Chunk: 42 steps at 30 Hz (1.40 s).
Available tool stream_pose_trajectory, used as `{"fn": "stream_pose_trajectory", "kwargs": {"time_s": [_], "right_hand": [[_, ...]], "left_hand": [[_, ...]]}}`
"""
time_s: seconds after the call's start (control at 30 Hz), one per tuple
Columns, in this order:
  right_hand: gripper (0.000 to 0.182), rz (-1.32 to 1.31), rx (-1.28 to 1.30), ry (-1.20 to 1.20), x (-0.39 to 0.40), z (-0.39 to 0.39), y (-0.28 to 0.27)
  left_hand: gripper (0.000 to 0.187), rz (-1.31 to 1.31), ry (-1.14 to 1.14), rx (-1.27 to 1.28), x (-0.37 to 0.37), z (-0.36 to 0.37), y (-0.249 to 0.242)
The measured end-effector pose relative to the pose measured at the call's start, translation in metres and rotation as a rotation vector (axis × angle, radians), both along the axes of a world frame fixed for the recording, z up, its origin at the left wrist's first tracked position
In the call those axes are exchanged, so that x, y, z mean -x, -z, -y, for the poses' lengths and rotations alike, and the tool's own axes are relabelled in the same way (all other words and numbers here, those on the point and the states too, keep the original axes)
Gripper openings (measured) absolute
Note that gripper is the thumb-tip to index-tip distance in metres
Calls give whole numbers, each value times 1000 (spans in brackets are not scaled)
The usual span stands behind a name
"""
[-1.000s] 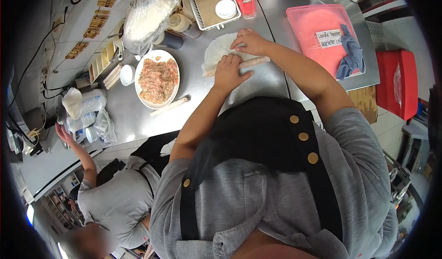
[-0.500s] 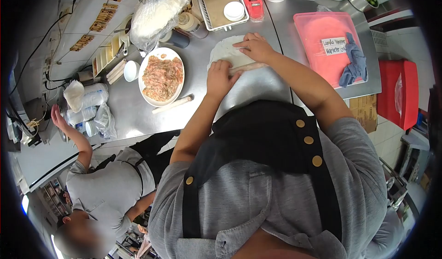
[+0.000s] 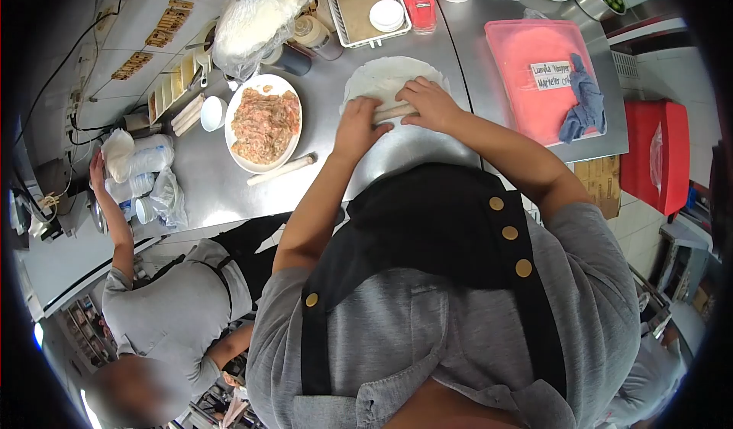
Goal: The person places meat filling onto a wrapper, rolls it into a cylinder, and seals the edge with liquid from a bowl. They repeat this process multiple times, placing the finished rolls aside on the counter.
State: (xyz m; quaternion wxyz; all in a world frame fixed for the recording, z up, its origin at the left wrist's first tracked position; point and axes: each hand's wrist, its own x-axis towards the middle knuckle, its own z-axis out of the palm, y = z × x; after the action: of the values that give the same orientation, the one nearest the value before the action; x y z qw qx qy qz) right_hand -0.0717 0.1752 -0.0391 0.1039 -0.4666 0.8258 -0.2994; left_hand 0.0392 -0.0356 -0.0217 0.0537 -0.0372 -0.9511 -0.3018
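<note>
On the steel counter lies a round pale lumpia wrapper [image 3: 387, 75]. A thin lumpia roll [image 3: 395, 112] runs across its near part. The fingers of my left hand [image 3: 357, 127] curl over the roll's left end, thumb on the near side. At the other end my right hand [image 3: 430, 104] grips it in the same way, fingers bent over the top. To the left stands a white oval dish of minced filling [image 3: 265, 116], its rim [image 3: 298, 135] close to one finished lumpia roll [image 3: 281, 169] lying on the counter.
A pink lidded tub [image 3: 527, 116] with a label and a blue cloth [image 3: 583, 101] sits right. Behind are a white basket [image 3: 334, 9], a red tape dispenser [image 3: 416, 1], squeeze bottles [image 3: 317, 36] and a plastic bag [image 3: 256, 24]. A co-worker [image 3: 175, 291] stands left.
My right hand has come back from the wrapper's far part onto the roll beside my left hand. More of the wrapper's far side shows. The co-worker's raised arm has shifted slightly.
</note>
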Motion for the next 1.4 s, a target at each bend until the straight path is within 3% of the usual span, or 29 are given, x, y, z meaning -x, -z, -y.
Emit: {"fn": "stream_pose_trajectory", "kwargs": {"time_s": [0.27, 0.47, 0.7, 0.8, 0.97, 1.07, 1.4], "right_hand": [[28, -62, 30, 4, -5, 6, 24], [29, -103, 20, -21, 5, -17, 19], [29, -94, 64, -79, 15, -35, 21], [29, -105, 100, -63, 22, -48, 22], [27, -89, 56, -72, 36, -72, 20], [27, -113, 42, -65, 40, -85, 21], [29, -109, 23, -67, 42, -88, 23]], "left_hand": [[34, 99, 34, -25, 13, -14, 10], [30, -10, 4, 16, -6, 5, 14], [34, 51, -18, 14, -14, 24, 16], [42, -3, 51, -31, -19, 31, 13], [60, 177, -69, -130, -24, 30, 0], [68, 121, -76, -123, -33, 43, 12], [64, 90, -145, -110, -43, 46, 10]]}}
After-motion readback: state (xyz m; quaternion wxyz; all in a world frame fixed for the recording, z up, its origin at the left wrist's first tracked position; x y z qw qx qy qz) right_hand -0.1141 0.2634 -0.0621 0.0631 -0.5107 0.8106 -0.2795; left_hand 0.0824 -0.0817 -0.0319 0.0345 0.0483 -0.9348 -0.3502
